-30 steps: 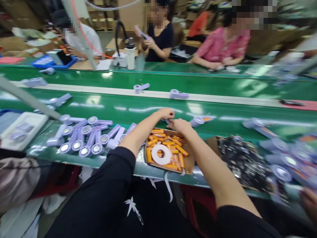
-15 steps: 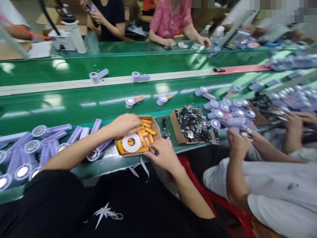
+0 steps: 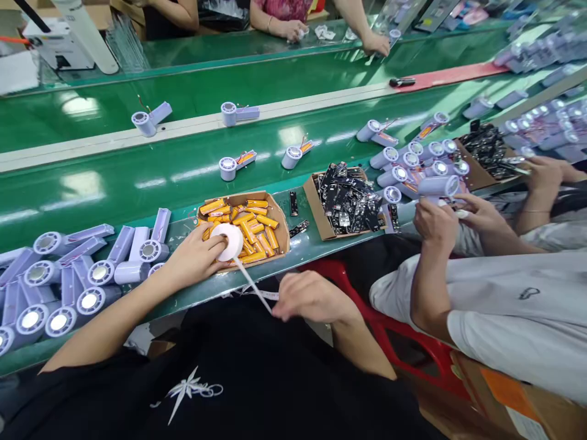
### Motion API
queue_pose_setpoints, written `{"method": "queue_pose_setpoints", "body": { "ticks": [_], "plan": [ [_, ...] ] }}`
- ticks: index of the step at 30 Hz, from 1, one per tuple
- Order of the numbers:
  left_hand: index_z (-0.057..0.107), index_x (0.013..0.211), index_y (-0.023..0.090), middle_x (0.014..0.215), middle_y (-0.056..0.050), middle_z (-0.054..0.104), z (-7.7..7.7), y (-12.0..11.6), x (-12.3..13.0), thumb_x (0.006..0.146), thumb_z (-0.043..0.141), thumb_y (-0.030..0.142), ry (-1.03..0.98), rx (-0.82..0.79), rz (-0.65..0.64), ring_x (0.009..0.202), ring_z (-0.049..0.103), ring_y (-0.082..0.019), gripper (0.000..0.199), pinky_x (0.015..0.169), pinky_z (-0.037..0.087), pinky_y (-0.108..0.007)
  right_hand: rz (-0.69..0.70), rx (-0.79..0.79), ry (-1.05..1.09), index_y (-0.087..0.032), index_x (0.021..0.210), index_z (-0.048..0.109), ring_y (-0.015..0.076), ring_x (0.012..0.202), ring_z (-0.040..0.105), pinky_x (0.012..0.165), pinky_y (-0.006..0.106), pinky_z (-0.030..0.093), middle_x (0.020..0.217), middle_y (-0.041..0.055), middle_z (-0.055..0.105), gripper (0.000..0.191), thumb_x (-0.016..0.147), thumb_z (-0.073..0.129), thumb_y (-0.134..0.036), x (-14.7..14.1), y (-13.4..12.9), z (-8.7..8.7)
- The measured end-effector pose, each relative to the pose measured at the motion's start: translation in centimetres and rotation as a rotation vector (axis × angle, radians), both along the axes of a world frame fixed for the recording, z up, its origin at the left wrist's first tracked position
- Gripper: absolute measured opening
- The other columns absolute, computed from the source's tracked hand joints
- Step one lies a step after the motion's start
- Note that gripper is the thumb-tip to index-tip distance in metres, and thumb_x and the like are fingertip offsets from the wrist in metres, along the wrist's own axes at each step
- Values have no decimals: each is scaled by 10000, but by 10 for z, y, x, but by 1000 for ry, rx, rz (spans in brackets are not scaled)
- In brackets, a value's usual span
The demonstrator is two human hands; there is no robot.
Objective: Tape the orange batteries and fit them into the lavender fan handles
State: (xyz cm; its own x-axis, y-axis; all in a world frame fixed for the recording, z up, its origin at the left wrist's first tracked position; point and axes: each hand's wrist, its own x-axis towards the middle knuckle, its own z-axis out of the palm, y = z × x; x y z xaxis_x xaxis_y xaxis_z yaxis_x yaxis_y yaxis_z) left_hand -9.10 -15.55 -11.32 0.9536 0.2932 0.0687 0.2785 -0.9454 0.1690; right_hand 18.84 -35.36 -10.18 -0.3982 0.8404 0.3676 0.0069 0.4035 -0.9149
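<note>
The left hand has its grip mostly closed, fingers bent over the near left side of a roll of white tape. The right hand is folded, its grip closed down at the fingertips on the end of a tape strip that runs straight from the roll, down and to the right of the left grip. A second pale strip lies right beside the right grip; whether it touches those fingers is hard to tell.

Just under and beyond the left grip, the roll sits over a carton of orange cells, at the near edge of the bench. To the left of that grip lie lavender housings; up and right of the right grip, two loose black boards rest beside the carton.

A hard tug by the right grip could draw the roll out of the left, or tip cells over the carton's low front edge. With the strip hanging past the bench edge, slack could let it twist and stick to itself, the second strip or the black shirt.
</note>
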Motion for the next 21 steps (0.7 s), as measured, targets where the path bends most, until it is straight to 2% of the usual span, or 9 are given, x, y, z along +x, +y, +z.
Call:
{"method": "queue_pose_setpoints", "body": {
  "ticks": [2, 4, 5, 9, 11, 13, 15, 17, 21],
  "plan": [
    [777, 1156, 211, 1251, -119, 786, -1, -4, -7, 1035, 667, 364, -53, 20, -1, 1332, 619, -412, 224, 1211, 497, -637, 363, -76, -26, -278, 1156, 867, 181, 905, 853, 888, 281, 621, 972, 46, 884, 181, 1068, 711, -249, 1, -2, 14],
    [766, 1178, 200, 1213, -131, 781, 0, -9, -15, 1013, 667, 302, -126, 38, 21, 1364, 594, -420, 218, 1202, 504, -663, 467, -153, -120, -252, 1158, 868, 182, 913, 847, 846, 245, 615, 1036, 56, 883, 201, 1019, 787, -373, 3, 6, 18],
    [758, 1187, 195, 1208, -140, 775, 1, -12, -19, 999, 668, 276, -173, 50, 49, 1389, 574, -425, 223, 1197, 506, -675, 374, -190, -195, -258, 1148, 869, 185, 901, 839, 828, 243, 609, 1045, 47, 881, 232, 996, 809, -423, 3, 15, 16],
    [728, 1220, 202, 1229, -147, 752, 8, -21, -28, 953, 666, 186, -360, 92, 164, 1449, 511, -419, 274, 1192, 509, -692, -403, -256, -633, -249, 1114, 845, 250, 947, 811, 894, 331, 587, 1043, 72, 862, 225, 1063, 695, -408, -6, 76, -7],
    [722, 1212, 205, 1218, -140, 750, 12, -25, -27, 950, 669, 168, -394, 104, 167, 1455, 499, -414, 270, 1197, 508, -683, -557, -284, -828, -205, 1171, 817, 309, 1004, 803, 933, 388, 585, 1074, 132, 850, 245, 1053, 706, -388, -17, 111, -23],
    [719, 1195, 203, 1201, -136, 750, 16, -27, -24, 961, 670, 166, -395, 117, 145, 1446, 506, -408, 242, 1201, 506, -671, -551, -328, -897, -190, 1220, 801, 343, 1030, 796, 965, 428, 588, 1076, 155, 841, 272, 1003, 775, -353, -24, 139, -35],
    [718, 1188, 198, 1187, -137, 751, 19, -28, -23, 974, 671, 173, -391, 132, 131, 1433, 518, -405, 221, 1197, 507, -662, -509, -376, -784, -200, 1271, 790, 320, 995, 796, 989, 437, 596, 1009, 118, 836, 329, 956, 821, -290, -23, 154, -44],
    [721, 1177, 200, 1172, -134, 753, 18, -29, -24, 980, 673, 184, -388, 144, 133, 1423, 525, -407, 203, 1184, 515, -654, -494, -424, -487, -211, 1369, 746, 260, 925, 791, 979, 415, 617, 957, 63, 817, 455, 931, 834, -300, -13, 154, -47],
    [738, 1202, 221, 1165, -123, 770, 11, -32, -27, 958, 714, 196, -349, 143, 129, 1420, 529, -411, 246, 1181, 517, -649, -594, -412, 216, -269, 1355, 695, 200, 918, 780, 908, 370, 671, 1075, 24, 789, 620, 834, 899, -536, 5, 127, -38]
  ]
}}
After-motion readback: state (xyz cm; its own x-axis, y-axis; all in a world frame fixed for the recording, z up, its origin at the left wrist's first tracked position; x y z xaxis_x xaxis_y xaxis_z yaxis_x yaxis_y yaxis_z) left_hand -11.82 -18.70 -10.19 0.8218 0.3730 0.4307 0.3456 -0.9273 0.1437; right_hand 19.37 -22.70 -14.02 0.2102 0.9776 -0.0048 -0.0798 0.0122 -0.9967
